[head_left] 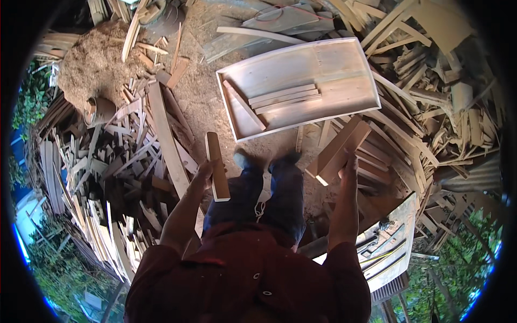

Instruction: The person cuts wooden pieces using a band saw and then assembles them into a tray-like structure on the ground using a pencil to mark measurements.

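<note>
Grips narrow block w/ L hand, axis ~12–6; apart, at ~3 o'clock, grips wider board w/ R hand, axis ~1–7.

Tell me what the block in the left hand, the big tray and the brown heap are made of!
Block: likely wood, bare-looking, because it's tan with straight edges.
Tray: probably wood or plywood; its pale surface shows faint streaks, finish unclear.
Heap: probably sawdust or shavings, raw-looking, loose and crumbly.
</note>
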Demonstrator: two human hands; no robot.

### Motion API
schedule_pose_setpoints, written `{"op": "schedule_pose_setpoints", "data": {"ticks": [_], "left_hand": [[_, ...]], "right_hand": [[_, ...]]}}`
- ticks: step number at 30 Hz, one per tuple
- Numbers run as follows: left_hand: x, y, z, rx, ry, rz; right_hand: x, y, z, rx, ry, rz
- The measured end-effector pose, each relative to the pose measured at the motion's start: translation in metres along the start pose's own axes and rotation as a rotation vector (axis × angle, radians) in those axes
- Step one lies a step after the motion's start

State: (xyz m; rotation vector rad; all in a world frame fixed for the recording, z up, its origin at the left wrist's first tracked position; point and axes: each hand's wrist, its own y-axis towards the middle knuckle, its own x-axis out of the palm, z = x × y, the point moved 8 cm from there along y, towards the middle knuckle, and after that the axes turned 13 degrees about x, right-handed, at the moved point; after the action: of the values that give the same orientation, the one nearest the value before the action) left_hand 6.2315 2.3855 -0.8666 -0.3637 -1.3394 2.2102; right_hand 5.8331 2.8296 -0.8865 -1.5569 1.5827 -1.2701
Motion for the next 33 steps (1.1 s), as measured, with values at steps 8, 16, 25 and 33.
{"op": "schedule_pose_setpoints", "data": {"ticks": [8,16,25,33], "left_hand": [[0.004,0.107,-0.069,0.01,0.126,0.002],[0.041,0.265,-0.053,0.305,-0.321,0.124],[0.097,0.378,0.023,0.714,-0.607,-0.242],[0.132,0.367,-0.063,0.528,-0.707,-0.3]], "right_hand": [[0.022,0.189,-0.096,-0.142,-0.293,0.189],[0.108,0.282,-0.192,-0.586,-1.803,0.952],[0.135,0.341,-0.181,-0.936,-2.046,1.189],[0.218,0.299,-0.082,-1.4,-1.92,0.66]]}}
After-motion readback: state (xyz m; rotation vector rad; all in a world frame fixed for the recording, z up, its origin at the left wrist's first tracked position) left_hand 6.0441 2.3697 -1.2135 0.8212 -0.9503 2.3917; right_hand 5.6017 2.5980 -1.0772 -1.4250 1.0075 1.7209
